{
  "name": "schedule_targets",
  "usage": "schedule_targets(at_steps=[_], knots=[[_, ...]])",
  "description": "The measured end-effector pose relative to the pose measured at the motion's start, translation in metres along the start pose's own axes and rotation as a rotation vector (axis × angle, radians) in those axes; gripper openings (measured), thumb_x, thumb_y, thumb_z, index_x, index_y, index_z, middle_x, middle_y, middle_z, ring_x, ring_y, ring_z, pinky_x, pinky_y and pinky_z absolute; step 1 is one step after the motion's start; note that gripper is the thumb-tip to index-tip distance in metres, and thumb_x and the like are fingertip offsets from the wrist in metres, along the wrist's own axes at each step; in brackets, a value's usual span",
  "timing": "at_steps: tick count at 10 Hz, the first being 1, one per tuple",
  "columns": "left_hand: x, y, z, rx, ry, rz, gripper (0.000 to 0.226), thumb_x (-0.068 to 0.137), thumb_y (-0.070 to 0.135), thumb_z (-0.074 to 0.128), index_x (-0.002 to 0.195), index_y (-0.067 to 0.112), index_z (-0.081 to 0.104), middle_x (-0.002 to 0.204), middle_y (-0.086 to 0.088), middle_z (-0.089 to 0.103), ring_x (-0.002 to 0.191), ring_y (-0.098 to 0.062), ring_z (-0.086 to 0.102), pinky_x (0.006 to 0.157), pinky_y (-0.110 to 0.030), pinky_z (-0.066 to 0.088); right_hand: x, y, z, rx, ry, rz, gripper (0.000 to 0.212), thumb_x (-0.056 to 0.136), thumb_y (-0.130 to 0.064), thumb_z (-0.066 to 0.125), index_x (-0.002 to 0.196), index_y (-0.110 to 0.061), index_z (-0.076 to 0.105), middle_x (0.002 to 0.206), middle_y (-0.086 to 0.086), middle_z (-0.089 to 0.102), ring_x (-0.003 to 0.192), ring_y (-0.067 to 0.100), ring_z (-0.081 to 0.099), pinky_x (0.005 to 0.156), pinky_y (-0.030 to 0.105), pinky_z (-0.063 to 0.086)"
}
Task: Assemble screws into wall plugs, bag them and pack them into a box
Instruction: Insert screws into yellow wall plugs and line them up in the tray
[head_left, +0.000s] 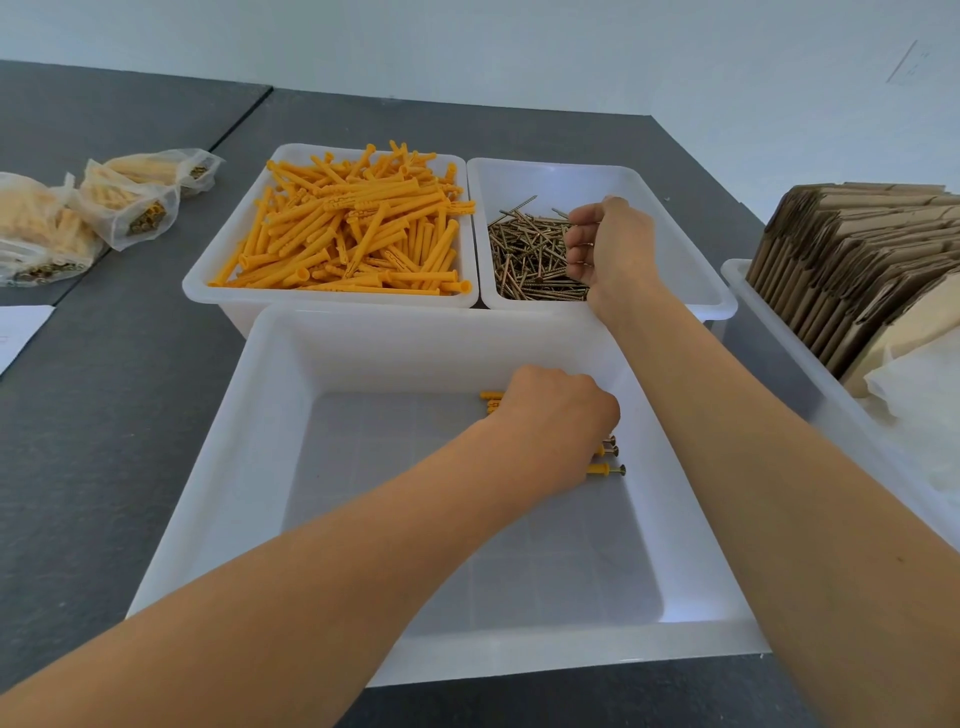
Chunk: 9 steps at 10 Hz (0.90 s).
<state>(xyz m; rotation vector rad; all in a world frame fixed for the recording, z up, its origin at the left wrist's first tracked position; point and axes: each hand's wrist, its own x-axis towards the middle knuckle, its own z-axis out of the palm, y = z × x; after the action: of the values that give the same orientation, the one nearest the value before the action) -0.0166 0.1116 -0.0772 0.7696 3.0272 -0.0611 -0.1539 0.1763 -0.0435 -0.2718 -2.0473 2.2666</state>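
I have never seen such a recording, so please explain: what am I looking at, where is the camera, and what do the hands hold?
There is no machine, only a person's two bare hands, filmed by one camera worn on the head, looking down. On the grey table stand white bins: one of orange wall plugs, one of screws. The right hand curls over the screws, pinching some. The left hand rests on assembled plugs in the near bin. Filled bags lie left; flat cardboard boxes stand right.

Both hands curled, arms outstretched
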Motion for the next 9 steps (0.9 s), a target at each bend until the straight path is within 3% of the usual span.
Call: schedule_targets(at_steps=[4, 9], knots=[[0.0022, -0.0005, -0.0005, -0.001, 0.002, -0.036, 0.046, 0.09, 0.029, 0.066, 0.064, 0.024, 0.028, 0.068, 0.005, 0.032, 0.053, -0.013, 0.027, 0.049, -0.025, 0.014, -0.0001, 0.0003, 0.0001, -0.01, -0.003, -0.004, 0.035, 0.102, -0.018, 0.031, 0.085, -0.008, 0.06, 0.06, 0.003, 0.056, 0.045, 0.012, 0.045, 0.045, 0.022, 0.039], [0.0026, 0.0003, 0.0009, 0.013, 0.012, -0.048, 0.047, 0.088, 0.027, 0.068, 0.063, 0.025, 0.029, 0.066, 0.005, 0.033, 0.051, -0.012, 0.028, 0.049, -0.025, 0.014, -0.0003, -0.0003, 0.0001, -0.015, -0.003, 0.002, 0.034, 0.101, -0.017, 0.031, 0.086, -0.007, 0.06, 0.06, 0.003, 0.055, 0.045, 0.013, 0.045, 0.046, 0.022, 0.039]])
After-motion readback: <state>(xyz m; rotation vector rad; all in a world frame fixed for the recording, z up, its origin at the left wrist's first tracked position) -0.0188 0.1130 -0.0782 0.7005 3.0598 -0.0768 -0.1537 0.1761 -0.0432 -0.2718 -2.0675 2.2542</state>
